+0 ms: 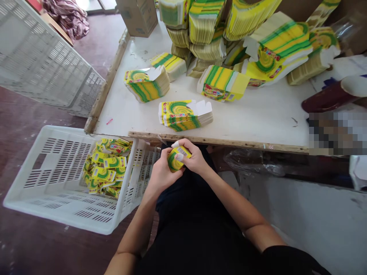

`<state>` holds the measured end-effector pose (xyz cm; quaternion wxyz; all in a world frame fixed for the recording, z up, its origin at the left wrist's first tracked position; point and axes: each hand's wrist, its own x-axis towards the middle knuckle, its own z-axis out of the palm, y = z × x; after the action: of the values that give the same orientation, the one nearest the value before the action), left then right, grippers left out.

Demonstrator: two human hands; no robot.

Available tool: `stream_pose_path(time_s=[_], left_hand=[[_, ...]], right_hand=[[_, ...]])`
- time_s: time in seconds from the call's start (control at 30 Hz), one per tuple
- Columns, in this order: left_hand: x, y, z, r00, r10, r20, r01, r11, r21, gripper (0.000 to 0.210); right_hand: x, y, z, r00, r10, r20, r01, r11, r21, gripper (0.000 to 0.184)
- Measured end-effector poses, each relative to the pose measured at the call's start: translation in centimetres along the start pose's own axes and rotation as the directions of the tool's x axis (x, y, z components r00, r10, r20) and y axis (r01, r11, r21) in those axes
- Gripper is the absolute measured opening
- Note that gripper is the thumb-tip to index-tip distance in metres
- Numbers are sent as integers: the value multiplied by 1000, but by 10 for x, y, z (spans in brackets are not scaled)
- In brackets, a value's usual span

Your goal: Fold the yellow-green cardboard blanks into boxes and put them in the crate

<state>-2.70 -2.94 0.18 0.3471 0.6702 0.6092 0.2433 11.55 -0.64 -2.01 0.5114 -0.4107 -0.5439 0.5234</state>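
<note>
Over my lap, just below the table's front edge, both hands hold a small yellow and green carton (pixel 175 162). A barcode shows on its upper side. My left hand (pixel 164 170) is closed around its left and lower side. My right hand (pixel 192 156) grips the right end, with white covers on the thumb and a fingertip. On the table above them lies a stack of flat cartons (pixel 183 114) in the same print. Left of my hands, a white plastic crate (pixel 69 219) holds a heap of yellow and green cartons (pixel 106 172).
More carton stacks (pixel 147 84) lie across the white table (pixel 258 118), piled high at the back. A dark red cylinder (pixel 329 95) lies at the right. Tall white crates (pixel 48 57) stand at the left, and a cardboard box (pixel 139 17) sits at the table's back corner.
</note>
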Motion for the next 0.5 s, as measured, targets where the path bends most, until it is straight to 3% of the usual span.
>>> stream_pose_path(time_s=[0.07,0.13,0.2,0.3,0.33,0.4,0.43,0.5], left_hand=[[-1,4,4,1000,-20,-3,20,1000,14,52],[-2,5,7,999,-31,-12,31,999,22,50],[-3,-1,4,1000,-21,-14,21,1000,-8,47],[-3,-26,-22,989,-33,-143,28,999,-36,45],[-4,-37,-37,964,-57,-260,57,998,-7,47],[-5,-59,-69,825,-66,-561,141,986,92,65],[-7,-68,-84,761,-68,-645,212,966,149,75],[-9,-82,-103,698,-96,-710,337,919,207,80]], right_hand=[[-2,1,4,993,-38,-113,30,997,-70,21],[-4,3,9,985,-78,-152,57,989,-137,19],[-3,3,12,993,-101,-66,87,979,-186,16],[9,-4,6,984,-146,104,166,960,-227,47],[16,-8,0,977,-179,115,204,944,-260,51],[36,-18,-14,964,-258,71,264,878,-399,39],[47,-23,-22,956,-293,35,270,821,-503,29],[68,-30,-36,950,-311,-33,203,695,-690,25]])
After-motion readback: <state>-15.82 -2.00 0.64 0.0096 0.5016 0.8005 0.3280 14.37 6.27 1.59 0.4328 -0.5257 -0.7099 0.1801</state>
